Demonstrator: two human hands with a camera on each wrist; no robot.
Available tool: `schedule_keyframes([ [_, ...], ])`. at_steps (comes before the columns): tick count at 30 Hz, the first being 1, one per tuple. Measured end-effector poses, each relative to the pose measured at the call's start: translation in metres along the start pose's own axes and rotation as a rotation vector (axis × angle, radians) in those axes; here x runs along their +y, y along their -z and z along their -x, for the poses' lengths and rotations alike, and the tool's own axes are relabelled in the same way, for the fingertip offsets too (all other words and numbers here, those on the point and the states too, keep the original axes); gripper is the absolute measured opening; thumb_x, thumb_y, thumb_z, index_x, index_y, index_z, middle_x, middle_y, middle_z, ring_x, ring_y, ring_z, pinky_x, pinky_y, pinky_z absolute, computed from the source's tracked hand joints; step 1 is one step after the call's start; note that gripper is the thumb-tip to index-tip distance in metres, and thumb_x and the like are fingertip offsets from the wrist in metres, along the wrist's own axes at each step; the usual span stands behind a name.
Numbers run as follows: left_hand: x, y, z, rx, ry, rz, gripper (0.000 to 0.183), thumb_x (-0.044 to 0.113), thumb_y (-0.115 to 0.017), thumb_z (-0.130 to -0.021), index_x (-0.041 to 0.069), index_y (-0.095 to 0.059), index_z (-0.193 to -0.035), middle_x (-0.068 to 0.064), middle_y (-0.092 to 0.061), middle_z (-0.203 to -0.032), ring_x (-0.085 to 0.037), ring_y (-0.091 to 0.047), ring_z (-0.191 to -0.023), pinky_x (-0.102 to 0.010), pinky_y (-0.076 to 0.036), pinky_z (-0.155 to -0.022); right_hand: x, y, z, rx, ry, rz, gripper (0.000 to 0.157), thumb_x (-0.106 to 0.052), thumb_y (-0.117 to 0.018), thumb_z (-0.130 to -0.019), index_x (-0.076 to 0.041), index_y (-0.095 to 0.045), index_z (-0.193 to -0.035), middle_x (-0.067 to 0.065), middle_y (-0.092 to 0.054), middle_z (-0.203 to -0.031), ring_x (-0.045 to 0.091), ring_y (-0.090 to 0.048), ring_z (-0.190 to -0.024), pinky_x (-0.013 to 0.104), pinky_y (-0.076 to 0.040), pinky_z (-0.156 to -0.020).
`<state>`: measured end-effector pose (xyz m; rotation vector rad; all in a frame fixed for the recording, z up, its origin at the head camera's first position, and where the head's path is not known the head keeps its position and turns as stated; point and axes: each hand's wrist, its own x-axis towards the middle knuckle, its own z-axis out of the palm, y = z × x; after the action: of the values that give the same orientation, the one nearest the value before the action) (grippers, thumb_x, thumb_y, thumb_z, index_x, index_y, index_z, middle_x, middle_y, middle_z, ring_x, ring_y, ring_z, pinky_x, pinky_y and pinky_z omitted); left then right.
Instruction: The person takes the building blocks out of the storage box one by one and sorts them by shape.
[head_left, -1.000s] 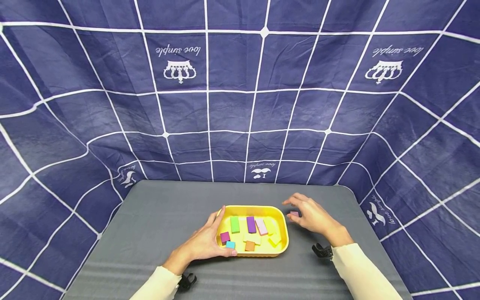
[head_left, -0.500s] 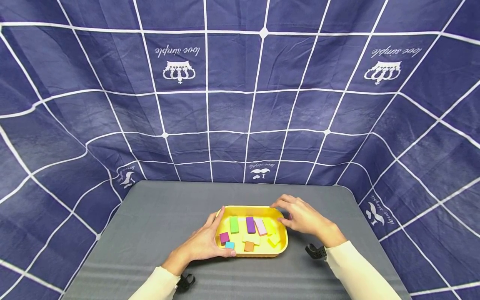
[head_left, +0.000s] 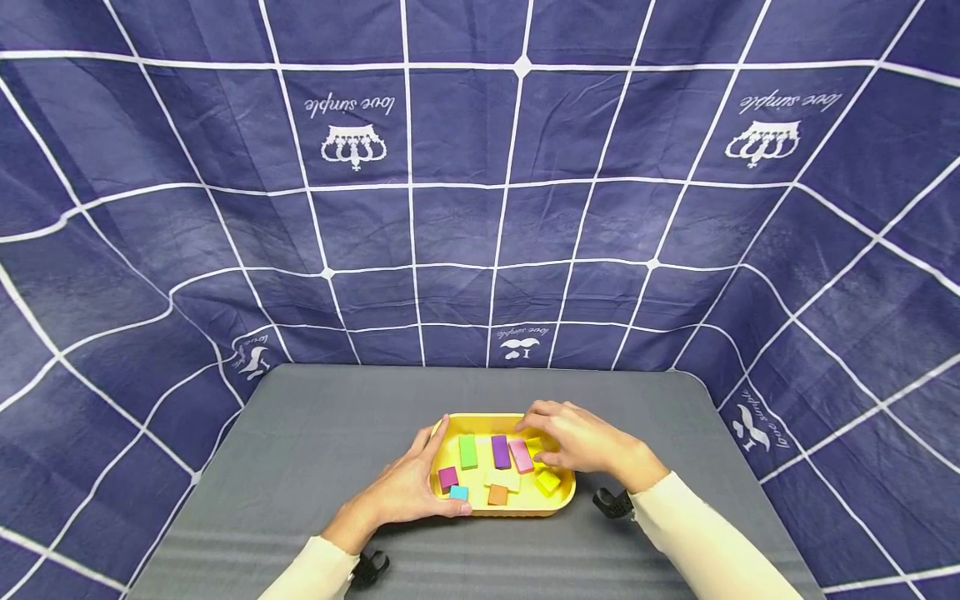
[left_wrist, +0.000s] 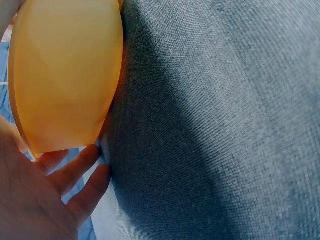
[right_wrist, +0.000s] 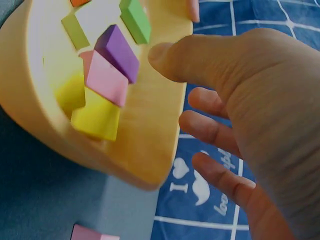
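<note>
In the head view the left hand [head_left: 401, 492] clasps a yellow tray [head_left: 483, 422] on a grey table [head_left: 352, 417] walled by blue gridded cloth [head_left: 457, 225], in the left wrist view the table's weave lies partly shadowed, and in the right wrist view the right hand [right_wrist: 260, 90], thumb and fingers spread, hangs over the tray's blocks [right_wrist: 117, 52].

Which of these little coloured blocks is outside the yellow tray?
The mauve-pink block cut off at the bottom of the right wrist view: it lies on the grey table, while the others in view sit inside the yellow tray.
</note>
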<state>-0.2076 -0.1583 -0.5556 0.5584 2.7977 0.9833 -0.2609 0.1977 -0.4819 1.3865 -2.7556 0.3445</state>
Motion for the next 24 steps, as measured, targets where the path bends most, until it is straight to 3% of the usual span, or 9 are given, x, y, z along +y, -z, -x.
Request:
schedule_keyframes([
  [5, 0.0, 0.0, 0.0, -0.006, 0.005, -0.001, 0.15, 0.078, -0.099, -0.076, 0.026, -0.015, -0.19, -0.008, -0.037, -0.188, -0.032, -0.071, -0.14, -0.064, -0.061, -0.111, -0.008, -0.004, -0.011, -0.058, 0.037, 0.007, 0.05, -0.022, -0.094, -0.097, -0.02, -0.08, -0.145, 0.0, -0.077, -0.134, 0.016, -0.074, -0.122, 0.041, -0.06, -0.098],
  [12, 0.001, 0.0, 0.001, -0.011, 0.009, -0.008, 0.151, 0.079, -0.098, -0.076, 0.026, -0.015, -0.19, -0.009, -0.037, -0.188, -0.033, -0.073, -0.137, -0.063, -0.062, -0.11, -0.021, -0.01, -0.028, -0.18, 0.068, 0.038, 0.06, -0.033, -0.1, -0.091, -0.025, -0.079, -0.147, -0.007, -0.075, -0.14, 0.01, -0.073, -0.127, 0.044, -0.062, -0.112],
  [15, 0.001, -0.001, 0.001, -0.009, 0.005, -0.011, 0.151, 0.079, -0.098, -0.076, 0.025, -0.015, -0.19, -0.009, -0.036, -0.188, -0.034, -0.073, -0.137, -0.063, -0.062, -0.109, -0.026, -0.013, -0.034, -0.214, 0.102, 0.047, 0.062, -0.035, -0.104, -0.088, -0.026, -0.08, -0.145, -0.006, -0.076, -0.135, 0.005, -0.072, -0.113, 0.039, -0.063, -0.109],
  [19, 0.001, -0.001, 0.001, -0.006, 0.001, -0.007, 0.151, 0.079, -0.098, -0.076, 0.025, -0.015, -0.19, -0.01, -0.037, -0.187, -0.035, -0.072, -0.14, -0.063, -0.063, -0.11, -0.031, -0.016, -0.042, -0.278, 0.127, 0.025, 0.064, -0.035, -0.106, -0.085, -0.029, -0.082, -0.143, -0.006, -0.078, -0.131, -0.003, -0.063, -0.093, 0.023, -0.06, -0.095],
  [24, 0.0, -0.001, 0.001, 0.004, -0.009, -0.016, 0.152, 0.078, -0.099, -0.076, 0.025, -0.014, -0.19, -0.009, -0.04, -0.186, -0.035, -0.073, -0.139, -0.061, -0.063, -0.108, -0.035, -0.022, -0.049, -0.331, 0.128, -0.004, 0.059, -0.03, -0.105, -0.085, -0.033, -0.084, -0.139, -0.012, -0.078, -0.131, -0.006, -0.059, -0.092, 0.015, -0.053, -0.088],
])
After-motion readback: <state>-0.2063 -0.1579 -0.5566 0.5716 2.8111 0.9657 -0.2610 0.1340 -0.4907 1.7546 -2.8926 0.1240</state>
